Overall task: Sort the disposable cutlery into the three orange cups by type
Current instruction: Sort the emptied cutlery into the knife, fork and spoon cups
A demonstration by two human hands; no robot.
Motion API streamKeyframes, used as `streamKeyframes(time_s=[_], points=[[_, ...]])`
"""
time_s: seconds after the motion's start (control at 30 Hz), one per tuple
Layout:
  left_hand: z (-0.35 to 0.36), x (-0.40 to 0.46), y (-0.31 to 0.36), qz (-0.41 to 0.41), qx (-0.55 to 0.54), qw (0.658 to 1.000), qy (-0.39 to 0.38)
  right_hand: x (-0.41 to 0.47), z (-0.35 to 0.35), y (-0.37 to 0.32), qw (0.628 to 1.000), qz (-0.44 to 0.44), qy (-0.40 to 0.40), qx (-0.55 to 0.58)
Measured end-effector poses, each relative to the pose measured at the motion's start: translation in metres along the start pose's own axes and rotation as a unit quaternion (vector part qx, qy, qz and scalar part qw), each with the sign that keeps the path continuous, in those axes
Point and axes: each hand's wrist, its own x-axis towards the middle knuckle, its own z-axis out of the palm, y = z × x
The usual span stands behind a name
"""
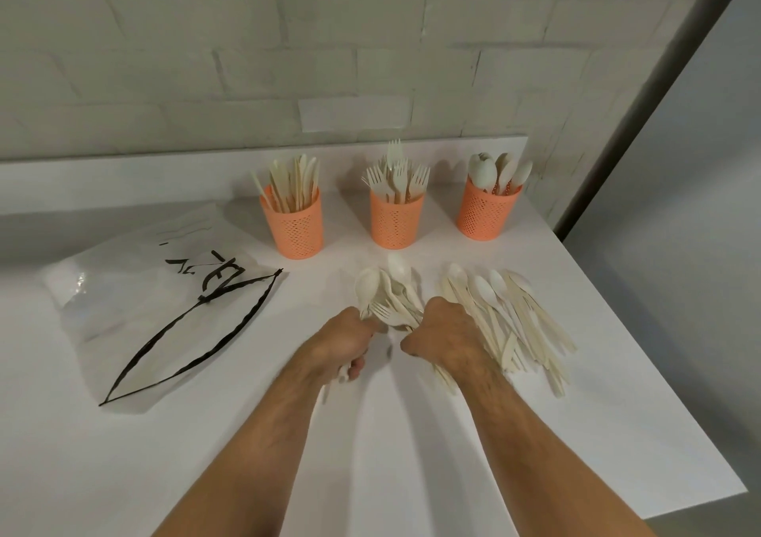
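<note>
Table: a white flat table top [412, 433] stands against a pale brick wall [247, 63].
Cups: 3 orange plastic cups with little holes stand in a row near the back of the table, apart from each other.
Left cup: the left orange cup [295, 227] holds cream plastic knives [294, 180] standing up.
Middle cup: the middle orange cup [396, 221] holds cream plastic forks [396, 174] with the prongs up.
Right cup: the right orange cup [486, 213] holds cream plastic spoons [492, 172] with the bowls up.
Left hand: the left hand [346, 337] has its fingers curled tight round a mixed bunch of cream spoons and forks [387, 297], in front of the middle cup. The bunch fans up and away from the fist.
Right hand: the right hand [442, 330] is curled up just beside the bunch. Its fingers seem to pinch some of the same pieces, but they are hidden behind the hand, so I cannot tell for sure.
Loose pile: a pile of cream spoons and knives [519, 326] lies flat on the table on the right side, just beside the right hand and partly under the wrist.
Bag: a clear plastic bag with black lines and letters [164, 310] lies flat on the left side of the table, well apart from the hands.
</note>
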Motion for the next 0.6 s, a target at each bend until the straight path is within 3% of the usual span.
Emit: streamKeyframes(time_s=[0.37, 0.6], points=[[-0.013, -0.017, -0.018, 0.028, -0.240, 0.970, 0.037, 0.005, 0.013, -0.010, 0.996, -0.029, 0.028, -0.085], [-0.025, -0.020, -0.027, 0.080, -0.363, 0.928, -0.028, 0.005, 0.017, -0.007, 0.994, -0.069, 0.018, -0.087]])
